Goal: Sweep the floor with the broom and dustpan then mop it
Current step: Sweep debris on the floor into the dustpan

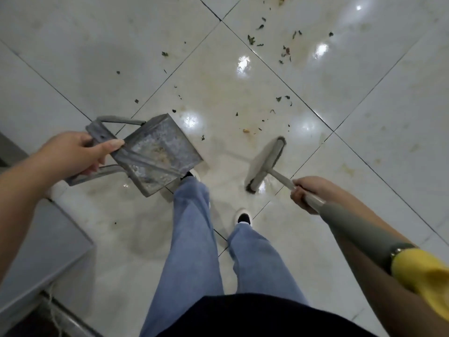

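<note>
Left hand (73, 153) clenched on the handle of a metal dustpan (158, 154), held tilted above the tiled floor (97, 57). Right hand (307, 194) gripping the broom (266, 164) shaft, head near scattered leaf debris (267, 45).

Dustpan (155, 152) left, broom (266, 161) right, debris (281, 52) ahead.

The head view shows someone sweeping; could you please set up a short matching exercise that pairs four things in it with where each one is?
Things:
1. dustpan
2. broom
3. leaf scraps
4. white shoe

Places:
A. scattered over the tiles ahead
B. held in the right hand
C. at the end of a jeans leg
D. held in the left hand, off the floor

Pairs: 1-D, 2-B, 3-A, 4-C
</note>
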`<state>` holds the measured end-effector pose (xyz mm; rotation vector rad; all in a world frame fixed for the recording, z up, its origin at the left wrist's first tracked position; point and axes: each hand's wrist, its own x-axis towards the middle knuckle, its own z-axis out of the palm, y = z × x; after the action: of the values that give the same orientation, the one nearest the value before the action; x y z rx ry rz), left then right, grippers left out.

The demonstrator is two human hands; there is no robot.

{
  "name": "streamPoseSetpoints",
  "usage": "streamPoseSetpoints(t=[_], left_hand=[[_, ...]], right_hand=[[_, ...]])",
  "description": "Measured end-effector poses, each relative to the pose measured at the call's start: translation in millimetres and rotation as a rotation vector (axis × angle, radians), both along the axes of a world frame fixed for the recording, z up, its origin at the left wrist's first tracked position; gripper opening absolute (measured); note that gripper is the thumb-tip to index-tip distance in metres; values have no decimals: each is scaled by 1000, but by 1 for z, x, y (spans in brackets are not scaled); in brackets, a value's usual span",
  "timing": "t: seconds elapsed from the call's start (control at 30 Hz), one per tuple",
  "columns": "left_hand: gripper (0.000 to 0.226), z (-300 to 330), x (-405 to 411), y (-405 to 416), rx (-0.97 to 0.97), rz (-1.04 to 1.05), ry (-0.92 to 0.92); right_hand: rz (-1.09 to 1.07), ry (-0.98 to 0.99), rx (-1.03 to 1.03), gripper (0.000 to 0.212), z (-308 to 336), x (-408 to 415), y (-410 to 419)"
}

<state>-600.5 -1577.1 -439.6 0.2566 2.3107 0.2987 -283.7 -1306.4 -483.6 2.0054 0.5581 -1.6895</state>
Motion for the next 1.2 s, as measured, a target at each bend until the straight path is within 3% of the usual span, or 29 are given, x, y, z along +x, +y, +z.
streamPoseSetpoints(t=[0.17,0.53,0.73,0.93,1.2], left_hand=[[59,-20,-62,14,-34,28,-30],[46,-17,-156,37,-31,79,-4],[52,-4,-163,64,-44,-7,26],[57,6,-132,129,-66,-115,71],[50,-8,-45,239,-155,-251,-77]], right_hand=[[-252,71,-70,26,-11,-73,8],[-603,386,2,25,-20,-208,103],[-296,151,85,26,28,-155,111],[-140,-111,65,29,44,-70,126],[-194,2,-25,29,2,-50,200]])
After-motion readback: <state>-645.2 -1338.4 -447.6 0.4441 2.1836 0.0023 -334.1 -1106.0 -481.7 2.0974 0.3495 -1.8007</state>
